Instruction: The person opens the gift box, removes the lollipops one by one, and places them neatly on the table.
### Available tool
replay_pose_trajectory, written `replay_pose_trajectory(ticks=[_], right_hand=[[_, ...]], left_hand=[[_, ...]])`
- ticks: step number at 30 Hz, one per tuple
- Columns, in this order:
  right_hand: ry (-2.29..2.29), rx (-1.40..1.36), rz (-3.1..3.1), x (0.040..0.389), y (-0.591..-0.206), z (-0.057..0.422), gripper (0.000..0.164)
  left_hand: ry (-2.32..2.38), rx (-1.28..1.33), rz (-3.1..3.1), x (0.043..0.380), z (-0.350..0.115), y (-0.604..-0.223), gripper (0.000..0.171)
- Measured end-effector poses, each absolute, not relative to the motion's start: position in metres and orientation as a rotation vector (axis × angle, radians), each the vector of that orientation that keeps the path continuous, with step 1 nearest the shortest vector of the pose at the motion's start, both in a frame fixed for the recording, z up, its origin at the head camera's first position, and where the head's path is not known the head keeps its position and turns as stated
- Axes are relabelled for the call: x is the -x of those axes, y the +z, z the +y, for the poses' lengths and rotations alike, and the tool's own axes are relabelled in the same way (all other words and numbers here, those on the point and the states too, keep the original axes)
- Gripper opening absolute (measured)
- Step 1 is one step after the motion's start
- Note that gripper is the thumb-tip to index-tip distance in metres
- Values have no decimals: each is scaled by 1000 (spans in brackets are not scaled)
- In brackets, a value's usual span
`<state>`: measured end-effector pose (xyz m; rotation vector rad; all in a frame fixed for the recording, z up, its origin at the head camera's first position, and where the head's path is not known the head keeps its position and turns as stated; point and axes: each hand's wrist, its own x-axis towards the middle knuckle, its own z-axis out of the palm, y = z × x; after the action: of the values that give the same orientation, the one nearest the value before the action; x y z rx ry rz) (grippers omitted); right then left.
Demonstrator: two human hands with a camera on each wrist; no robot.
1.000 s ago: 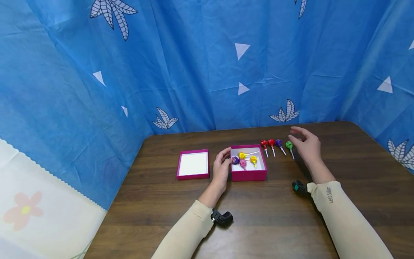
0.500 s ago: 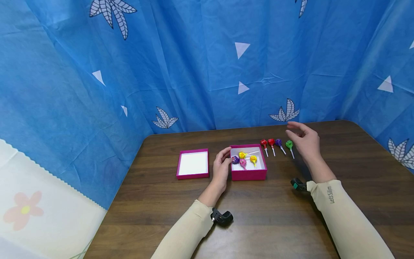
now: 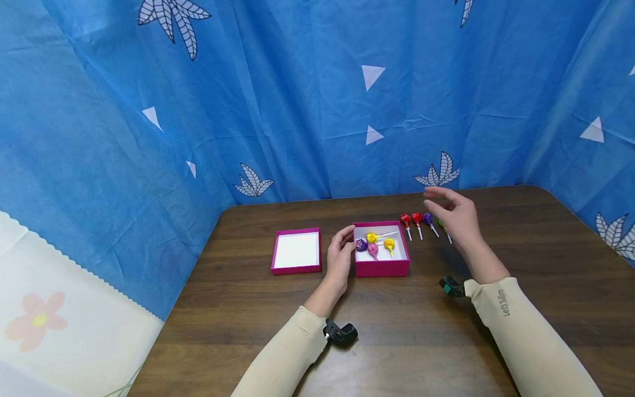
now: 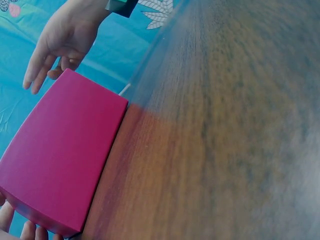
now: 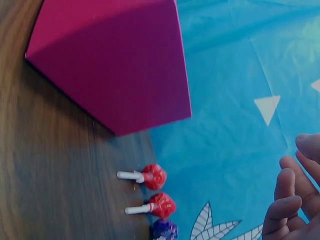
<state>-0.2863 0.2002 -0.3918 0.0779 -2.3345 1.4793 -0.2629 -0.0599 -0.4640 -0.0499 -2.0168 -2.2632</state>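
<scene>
In the head view my left hand (image 3: pixel 339 259) rests against the left wall of a magenta box (image 3: pixel 382 268), fingertips right at the rim. The box holds two yellow lollipops, one being the front yellow lollipop (image 3: pixel 389 244), plus a pink lollipop (image 3: pixel 372 251) and a dark purple one (image 3: pixel 361 245). My right hand (image 3: pixel 458 220), bare and with loosely bent fingers, hovers above the lollipops at the box's right. There lie two red lollipops, the nearer to the box being this red lollipop (image 3: pixel 405 219), a purple lollipop (image 3: pixel 428 219) and a green lollipop (image 3: pixel 448 234), partly hidden by that hand.
Left of the box lies its magenta-edged lid (image 3: pixel 297 251), white inside facing up. The brown wooden table (image 3: pixel 238 342) ends at the back against a blue patterned curtain (image 3: pixel 307 110). Each wrist carries a black camera, such as the left wrist camera (image 3: pixel 341 333).
My right hand has risen slightly and shifted left, from beside the green lollipop to over it and near the purple one. My left hand, the box and the lollipops stay put.
</scene>
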Motion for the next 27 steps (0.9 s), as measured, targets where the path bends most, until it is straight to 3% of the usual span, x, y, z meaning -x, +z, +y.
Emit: replay_pose_trajectory(ticks=[27], right_hand=[[1537, -298, -2601, 284, -407, 164, 40]], left_hand=[[-2251, 35, -2053, 263, -60, -464, 44]])
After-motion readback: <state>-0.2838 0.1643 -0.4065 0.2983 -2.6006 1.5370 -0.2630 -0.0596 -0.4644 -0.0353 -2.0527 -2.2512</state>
